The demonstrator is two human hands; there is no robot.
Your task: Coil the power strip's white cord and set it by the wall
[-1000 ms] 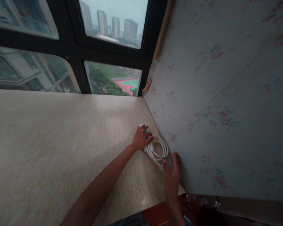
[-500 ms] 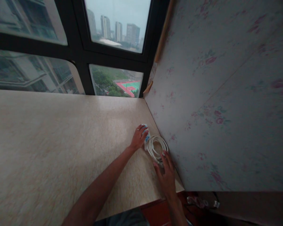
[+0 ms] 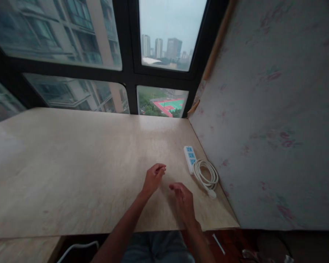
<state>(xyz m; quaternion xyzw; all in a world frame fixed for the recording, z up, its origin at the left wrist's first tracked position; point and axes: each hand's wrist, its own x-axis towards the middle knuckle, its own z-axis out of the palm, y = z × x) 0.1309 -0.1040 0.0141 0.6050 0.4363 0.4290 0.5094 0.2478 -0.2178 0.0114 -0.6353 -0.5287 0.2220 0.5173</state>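
A white power strip [image 3: 189,157] with blue socket faces lies on the ledge near the papered wall. Its pale cord [image 3: 215,175] is coiled beside it, with the white plug [image 3: 211,193] at the near side of the coil. Left of the strip, my left hand [image 3: 154,177] hovers over the bare surface, fingers loosely bent and holding nothing. My right hand [image 3: 184,197] is nearer to me, just left of the coil and apart from it. Its fingers curve loosely toward the left hand, with nothing visible in them.
The wide beige marble-patterned ledge [image 3: 84,164] runs along dark-framed windows [image 3: 130,84]. A floral-papered wall [image 3: 263,109] bounds it on the right. Below the front edge, a pale curved tube [image 3: 79,245] shows at the left and a thin white strip [image 3: 218,244] on the reddish floor.
Both hands have let go of the power strip and coiled cord and drawn away from them to the left. The view has shifted left, showing more of the ledge.
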